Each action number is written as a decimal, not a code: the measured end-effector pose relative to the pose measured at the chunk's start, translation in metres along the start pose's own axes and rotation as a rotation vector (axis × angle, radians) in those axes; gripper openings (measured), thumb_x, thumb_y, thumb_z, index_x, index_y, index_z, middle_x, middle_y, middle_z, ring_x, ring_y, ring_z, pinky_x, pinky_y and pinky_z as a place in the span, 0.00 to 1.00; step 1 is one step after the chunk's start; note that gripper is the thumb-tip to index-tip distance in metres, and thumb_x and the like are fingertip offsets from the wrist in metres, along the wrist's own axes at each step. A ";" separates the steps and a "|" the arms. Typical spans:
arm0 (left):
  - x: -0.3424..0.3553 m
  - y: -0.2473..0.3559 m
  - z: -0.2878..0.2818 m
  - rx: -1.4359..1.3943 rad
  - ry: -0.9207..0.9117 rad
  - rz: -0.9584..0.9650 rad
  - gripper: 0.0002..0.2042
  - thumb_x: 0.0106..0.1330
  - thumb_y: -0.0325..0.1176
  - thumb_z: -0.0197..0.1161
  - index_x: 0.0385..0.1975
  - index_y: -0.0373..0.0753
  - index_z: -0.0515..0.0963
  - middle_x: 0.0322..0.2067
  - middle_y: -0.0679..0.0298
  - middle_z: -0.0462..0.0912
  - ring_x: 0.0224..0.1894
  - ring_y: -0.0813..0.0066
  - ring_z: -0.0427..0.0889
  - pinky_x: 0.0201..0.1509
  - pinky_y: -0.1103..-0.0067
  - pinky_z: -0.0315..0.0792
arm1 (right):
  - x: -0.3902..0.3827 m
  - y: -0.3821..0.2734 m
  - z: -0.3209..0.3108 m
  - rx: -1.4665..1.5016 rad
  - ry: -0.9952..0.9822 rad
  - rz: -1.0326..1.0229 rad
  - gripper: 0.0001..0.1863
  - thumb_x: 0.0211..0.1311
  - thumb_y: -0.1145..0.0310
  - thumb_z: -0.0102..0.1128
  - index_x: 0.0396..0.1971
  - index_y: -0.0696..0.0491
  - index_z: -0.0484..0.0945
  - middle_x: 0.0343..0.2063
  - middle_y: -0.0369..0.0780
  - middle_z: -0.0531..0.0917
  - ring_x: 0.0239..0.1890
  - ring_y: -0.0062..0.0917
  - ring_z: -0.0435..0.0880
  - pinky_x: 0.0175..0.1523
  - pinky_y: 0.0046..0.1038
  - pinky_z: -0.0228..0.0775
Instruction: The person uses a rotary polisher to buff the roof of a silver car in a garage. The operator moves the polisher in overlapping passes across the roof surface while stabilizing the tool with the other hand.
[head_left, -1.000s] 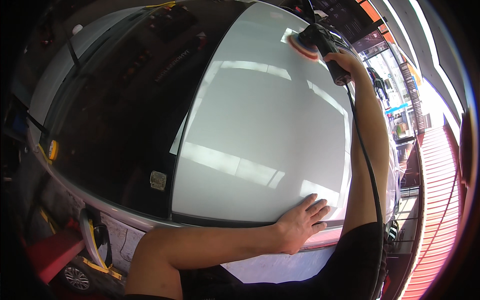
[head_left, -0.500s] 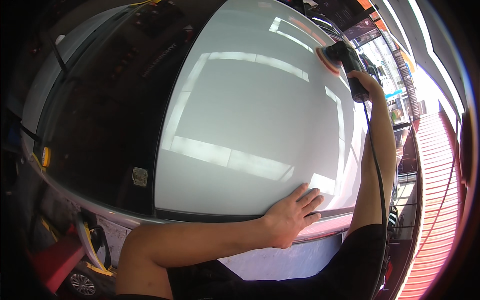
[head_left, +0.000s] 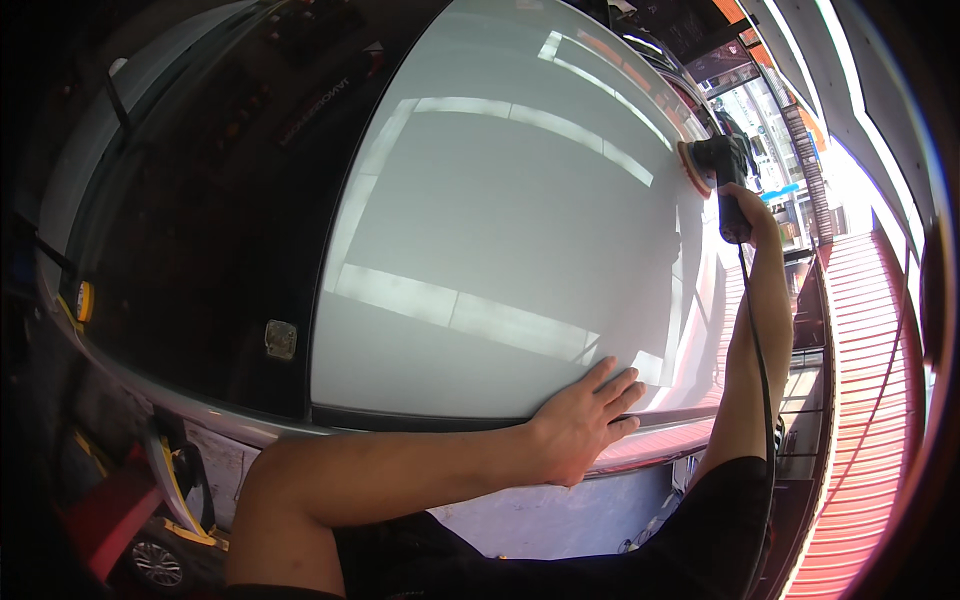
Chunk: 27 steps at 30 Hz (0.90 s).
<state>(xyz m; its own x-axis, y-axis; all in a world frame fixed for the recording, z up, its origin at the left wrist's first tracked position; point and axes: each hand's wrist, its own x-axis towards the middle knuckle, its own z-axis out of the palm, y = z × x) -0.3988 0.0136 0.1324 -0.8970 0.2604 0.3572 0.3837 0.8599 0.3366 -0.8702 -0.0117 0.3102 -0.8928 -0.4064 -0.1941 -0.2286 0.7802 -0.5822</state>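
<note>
A glossy silver-grey car roof [head_left: 520, 230] spreads before me, with bright lamp reflections across it. My right hand [head_left: 752, 212] is closed round the handle of a black electric polisher [head_left: 735, 165], at the roof's right end. The polisher's round orange-edged pad [head_left: 694, 172] is tilted on edge against the curved paint; its exact contact is hard to see. From the handle a black cord [head_left: 757, 340] runs down along my right forearm. My left hand [head_left: 583, 425] lies flat on the roof's near edge, fingers spread, holding nothing.
The dark windshield [head_left: 220, 220] fills the left side, with a square sticker [head_left: 281, 339] at its near corner. A yellow-trimmed side mirror [head_left: 183, 485] juts out at the lower left. Beyond the roof's right end are a red slatted surface [head_left: 865, 400] and bright shop clutter.
My right hand has brought the polisher nearer to me and slightly right along the roof's end. My left hand stays flat in nearly the same place.
</note>
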 end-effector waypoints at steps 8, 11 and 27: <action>0.000 -0.002 -0.002 0.008 -0.036 0.006 0.37 0.65 0.54 0.61 0.74 0.48 0.68 0.78 0.50 0.56 0.81 0.52 0.49 0.82 0.51 0.38 | -0.031 -0.033 0.028 -0.014 -0.012 -0.089 0.20 0.52 0.59 0.73 0.38 0.59 0.80 0.23 0.41 0.83 0.18 0.28 0.84 0.25 0.30 0.79; 0.001 -0.002 -0.002 0.018 -0.046 0.000 0.36 0.66 0.54 0.59 0.75 0.49 0.67 0.79 0.51 0.55 0.82 0.53 0.48 0.82 0.51 0.36 | -0.049 -0.057 0.051 -0.077 -0.020 -0.145 0.25 0.52 0.57 0.72 0.45 0.58 0.78 0.28 0.40 0.82 0.22 0.26 0.83 0.28 0.29 0.78; 0.005 0.002 -0.005 0.042 -0.124 -0.007 0.36 0.68 0.53 0.56 0.77 0.51 0.62 0.81 0.54 0.49 0.83 0.56 0.44 0.83 0.52 0.33 | -0.084 -0.170 0.162 -0.355 -0.232 -0.495 0.34 0.51 0.55 0.71 0.59 0.53 0.75 0.36 0.40 0.83 0.30 0.25 0.85 0.35 0.28 0.78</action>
<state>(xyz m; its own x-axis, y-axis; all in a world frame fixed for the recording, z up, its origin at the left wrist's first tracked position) -0.4016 0.0143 0.1390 -0.9208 0.3046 0.2436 0.3702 0.8790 0.3006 -0.6937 -0.1876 0.2973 -0.5513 -0.8192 -0.1581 -0.7413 0.5679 -0.3578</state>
